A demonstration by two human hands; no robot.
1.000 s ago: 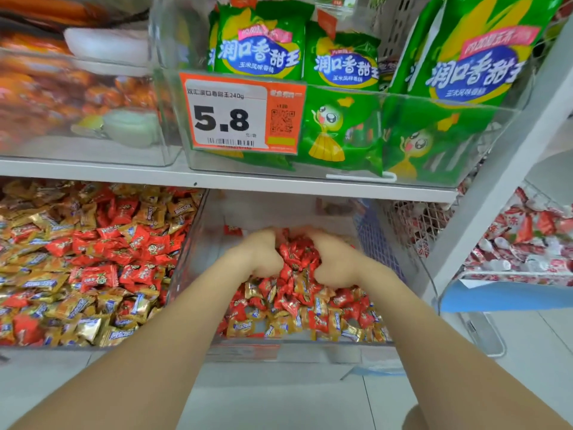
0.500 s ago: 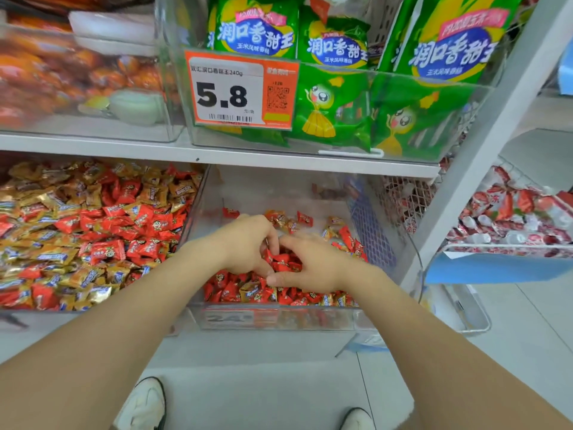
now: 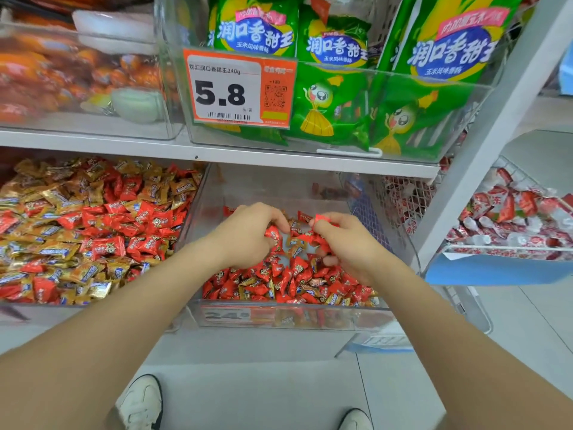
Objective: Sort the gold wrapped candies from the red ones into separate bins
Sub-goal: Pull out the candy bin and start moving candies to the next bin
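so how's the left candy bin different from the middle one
The left bin is heaped wall to wall; the middle bin holds candy only toward its front. The left bin mixes much gold with red; the middle bin is mostly red candies. The left hand and right hand pick in the middle bin only. Both bins are clear.

White shelf (image 3: pixel 217 152) — green packets (image 3: pixel 335 88) above; pale floor (image 3: pixel 263 361) below.

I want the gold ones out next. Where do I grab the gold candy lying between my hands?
Pinch a crimped end of the gold candy from straight above. It lies flat on the pile with red candies crowding its sides, so a sideways reach would likely snag neighbours.
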